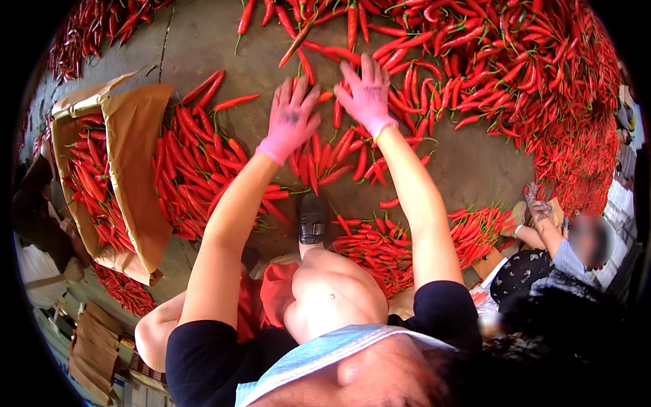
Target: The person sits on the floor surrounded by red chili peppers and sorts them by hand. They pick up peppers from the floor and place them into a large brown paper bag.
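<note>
My left hand (292, 117), in a pink glove with dark printing on its back, reaches palm down over loose red chili peppers (316, 157) on the floor. Its fingers are spread, with the tips close to a few chilies. To its right, my right hand (370, 97) wears a matching pink glove, fingers apart. Its fingertips reach the edge of the large heap of red chilies (508, 66). No chili is visibly gripped in either hand, though the palms are hidden.
At left, a paper-lined box (137, 168) holding chilies lies beside a chili pile (190, 173). My black shoe (312, 216) stands below my hands. More chilies (379, 249) lie near my knee. A co-worker's gloved hand (538, 206) is at right, by another pile (478, 231).
</note>
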The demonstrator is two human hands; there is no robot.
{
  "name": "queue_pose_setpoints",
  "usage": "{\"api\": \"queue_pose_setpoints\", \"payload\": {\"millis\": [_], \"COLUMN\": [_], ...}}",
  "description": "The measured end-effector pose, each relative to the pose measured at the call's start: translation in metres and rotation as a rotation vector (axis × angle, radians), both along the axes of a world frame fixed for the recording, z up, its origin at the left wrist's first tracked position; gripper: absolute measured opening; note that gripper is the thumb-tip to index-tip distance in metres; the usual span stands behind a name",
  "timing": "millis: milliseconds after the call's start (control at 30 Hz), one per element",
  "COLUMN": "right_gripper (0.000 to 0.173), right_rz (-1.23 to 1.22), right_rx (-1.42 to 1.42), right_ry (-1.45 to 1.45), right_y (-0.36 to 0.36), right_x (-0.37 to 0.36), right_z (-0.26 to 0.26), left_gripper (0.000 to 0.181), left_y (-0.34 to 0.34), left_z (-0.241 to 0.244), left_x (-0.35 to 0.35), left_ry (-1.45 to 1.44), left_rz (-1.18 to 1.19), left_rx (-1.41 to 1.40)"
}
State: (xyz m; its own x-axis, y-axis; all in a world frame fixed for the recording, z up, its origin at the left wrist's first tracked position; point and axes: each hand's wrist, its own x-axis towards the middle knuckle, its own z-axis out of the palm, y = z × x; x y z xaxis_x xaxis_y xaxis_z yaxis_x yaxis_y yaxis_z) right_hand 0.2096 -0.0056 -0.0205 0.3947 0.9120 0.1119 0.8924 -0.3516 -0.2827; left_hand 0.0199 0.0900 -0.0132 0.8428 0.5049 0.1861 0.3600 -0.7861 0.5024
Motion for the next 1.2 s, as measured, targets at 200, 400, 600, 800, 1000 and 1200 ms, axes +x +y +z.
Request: {"api": "queue_pose_setpoints", "payload": {"millis": [200,400,600,800,1000,1200], "right_gripper": [0.043,0.035,0.023,0.047,0.05,0.062], "right_rz": [0.083,0.467,0.228,0.068,-0.243,0.202], "right_rx": [0.037,-0.022,0.057,-0.517,-0.203,-0.796], "right_ry": [0.018,-0.296,0.428,0.234,1.053,0.43], "right_y": [0.017,0.138,0.138,0.041,0.007,0.052], "right_x": [-0.027,-0.059,-0.049,0.017,0.042,0.024], "right_z": [0.042,0.013,0.033,0.038,0.024,0.061], "left_gripper": [0.056,0.054,0.036,0.034,0.021,0.029], "left_y": [-0.03,-0.041,-0.006,0.054,0.062,0.075], "left_z": [0.018,0.046,0.04,0.015,0.013,0.03], "left_x": [-0.063,-0.067,-0.075,0.024,0.028,-0.041], "left_ry": [0.084,0.096,-0.255,-0.017,0.439,-0.106], "left_rz": [0.025,0.083,0.149,-0.097,0.008,0.247], "left_rx": [-0.182,-0.225,-0.273,0.163,0.094,-0.392]}}
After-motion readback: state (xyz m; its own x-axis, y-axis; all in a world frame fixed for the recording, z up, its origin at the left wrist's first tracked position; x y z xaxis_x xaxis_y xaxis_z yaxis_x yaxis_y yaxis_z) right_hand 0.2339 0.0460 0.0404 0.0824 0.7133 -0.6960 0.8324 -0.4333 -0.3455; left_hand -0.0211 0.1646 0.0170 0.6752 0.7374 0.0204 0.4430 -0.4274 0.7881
